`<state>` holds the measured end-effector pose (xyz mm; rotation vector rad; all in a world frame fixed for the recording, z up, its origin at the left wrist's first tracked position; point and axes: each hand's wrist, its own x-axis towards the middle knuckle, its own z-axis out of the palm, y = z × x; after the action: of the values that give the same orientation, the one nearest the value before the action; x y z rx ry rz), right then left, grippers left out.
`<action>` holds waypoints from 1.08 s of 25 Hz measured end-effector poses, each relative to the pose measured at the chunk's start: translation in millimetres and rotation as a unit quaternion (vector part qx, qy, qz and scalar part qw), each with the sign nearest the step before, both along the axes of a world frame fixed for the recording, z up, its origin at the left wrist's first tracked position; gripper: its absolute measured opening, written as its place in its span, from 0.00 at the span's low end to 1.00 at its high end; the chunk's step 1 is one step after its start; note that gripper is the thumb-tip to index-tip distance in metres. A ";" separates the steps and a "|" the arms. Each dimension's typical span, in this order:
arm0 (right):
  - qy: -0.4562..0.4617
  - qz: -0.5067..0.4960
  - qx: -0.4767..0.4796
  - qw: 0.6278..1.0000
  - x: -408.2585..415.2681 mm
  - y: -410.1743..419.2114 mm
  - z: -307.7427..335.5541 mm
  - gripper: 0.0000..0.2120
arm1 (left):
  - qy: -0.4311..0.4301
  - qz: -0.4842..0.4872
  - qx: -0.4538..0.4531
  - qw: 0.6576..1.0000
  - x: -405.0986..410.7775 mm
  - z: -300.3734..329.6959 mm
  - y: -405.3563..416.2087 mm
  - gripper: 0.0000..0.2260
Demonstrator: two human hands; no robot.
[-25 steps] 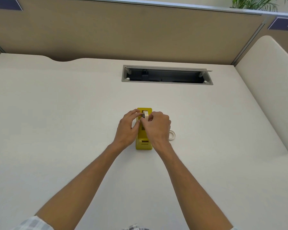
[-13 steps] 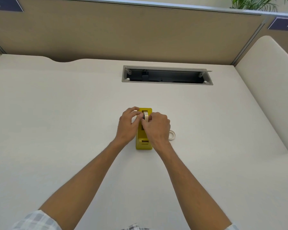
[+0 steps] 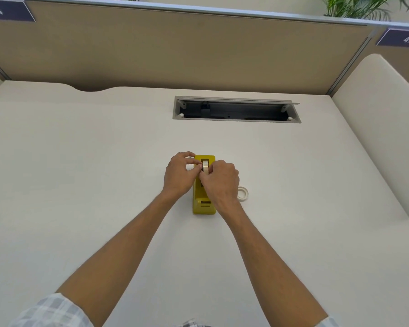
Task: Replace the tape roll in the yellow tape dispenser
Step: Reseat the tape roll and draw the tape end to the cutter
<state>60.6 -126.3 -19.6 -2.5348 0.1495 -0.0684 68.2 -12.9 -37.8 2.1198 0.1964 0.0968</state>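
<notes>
While both hands pinch it, the tape roll (image 3: 205, 166) now sits lower in the yellow tape dispenser (image 3: 204, 204) on the worktop (image 3: 80, 173); left hand (image 3: 178, 174), right hand (image 3: 222, 182); seating looks nearly finished.

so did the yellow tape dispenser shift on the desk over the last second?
No. The yellow plastic tape dispenser keeps the same place below the grey cable slot and beside the loose cream tape ring; only the view drifted slightly.
</notes>
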 end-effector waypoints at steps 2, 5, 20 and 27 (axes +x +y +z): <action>0.004 -0.002 0.006 1.000 1.5 -0.5 0.1 0.12 | 0.013 -0.002 0.010 1.000 1.0 1.1 1.0 0.07; -0.016 0.000 0.005 1.000 0.4 -4.0 -2.2 0.11 | 0.024 -0.001 0.004 1.000 1.6 2.1 0.6 0.05; -0.057 0.084 0.094 0.990 -7.0 -24.3 -10.6 0.09 | 0.016 -0.042 -0.006 0.999 -13.7 -5.2 -6.9 0.13; -0.073 0.073 0.140 0.985 -9.6 -30.4 -9.5 0.08 | 0.029 -0.066 -0.014 0.997 -19.4 -8.6 -6.3 0.16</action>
<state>51.0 -156.7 -29.1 -2.2424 -0.0801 -0.1638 48.8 -19.2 -46.4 2.1031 0.0926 -0.0458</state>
